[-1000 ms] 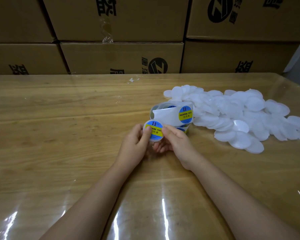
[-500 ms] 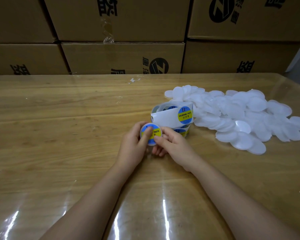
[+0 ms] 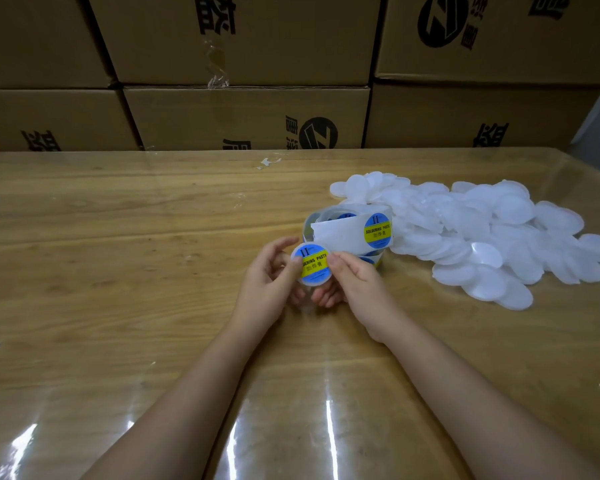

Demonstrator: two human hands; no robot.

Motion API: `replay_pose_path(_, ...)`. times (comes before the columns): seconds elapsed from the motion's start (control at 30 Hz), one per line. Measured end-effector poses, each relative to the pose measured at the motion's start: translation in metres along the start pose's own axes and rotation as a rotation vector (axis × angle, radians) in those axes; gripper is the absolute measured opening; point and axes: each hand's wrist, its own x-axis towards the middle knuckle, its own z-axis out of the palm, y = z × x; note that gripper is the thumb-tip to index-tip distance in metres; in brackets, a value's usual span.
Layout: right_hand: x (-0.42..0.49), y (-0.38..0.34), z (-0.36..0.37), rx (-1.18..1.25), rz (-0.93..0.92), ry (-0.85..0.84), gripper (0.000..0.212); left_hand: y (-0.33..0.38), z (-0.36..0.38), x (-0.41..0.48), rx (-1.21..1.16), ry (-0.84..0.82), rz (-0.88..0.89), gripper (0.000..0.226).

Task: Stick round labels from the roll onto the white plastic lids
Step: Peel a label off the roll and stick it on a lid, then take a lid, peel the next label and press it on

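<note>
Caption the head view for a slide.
Left hand and right hand hold a labelled lid near the roll and lid pile.

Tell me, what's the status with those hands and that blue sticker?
Fingers of left hand and right hand pinch one lid. Blue-yellow label on it, right thumb at its edge. Behind: label roll, pile of bare lids; nothing in the way.

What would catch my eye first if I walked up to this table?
Probably the bright blue-and-yellow labelled lid, held between the left hand and the right hand over the middle of the table. Next comes the big pile of white lids heaped to the right, with the label roll standing at its near-left edge, just behind the hands. A wall of cardboard boxes fills the background.
</note>
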Motion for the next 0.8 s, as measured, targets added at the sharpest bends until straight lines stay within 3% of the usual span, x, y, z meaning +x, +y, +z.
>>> replay_pose_path(0.13, 0.000, -0.002, 0.000, 0.062, 0.007, 0.023, 0.028, 0.001, -0.005, 0.001, -0.052, 0.061, 0.066, 0.032)
replay_pose_path(0.27, -0.002, -0.005, 0.000, 0.057, 0.012, 0.030, 0.026, 0.002, -0.020, 0.007, -0.061, 0.306, 0.117, 0.022)
replay_pose_path(0.33, -0.003, -0.006, 0.000, 0.022, 0.021, 0.021, 0.024, 0.000, -0.033, 0.013, 0.176, 0.387, 0.111, 0.023)
replay_pose_path(0.43, -0.003, -0.006, 0.001, -0.026, 0.024, 0.010, 0.024, -0.009, -0.049, 0.019, 0.621, 0.327, -0.042, 0.021)
replay_pose_path(0.57, -0.003, -0.006, 0.001, -0.029, 0.023, 0.007, 0.023, -0.017, -0.052, 0.021, 0.965, 0.320, -0.164, 0.032)
replay_pose_path(0.67, -0.003, -0.006, 0.001, -0.036, 0.024, 0.003, 0.023, -0.013, -0.050, 0.018, 1.050, 0.337, -0.021, 0.030)
replay_pose_path(0.73, -0.003, -0.005, 0.001, -0.038, 0.022, 0.003, 0.023, -0.011, -0.044, 0.015, 1.141, 0.236, 0.188, 0.018)
replay_pose_path(0.8, -0.003, -0.005, 0.001, -0.041, 0.019, 0.005, 0.024, -0.012, -0.040, 0.012, 1.298, 0.105, 0.289, 0.018)
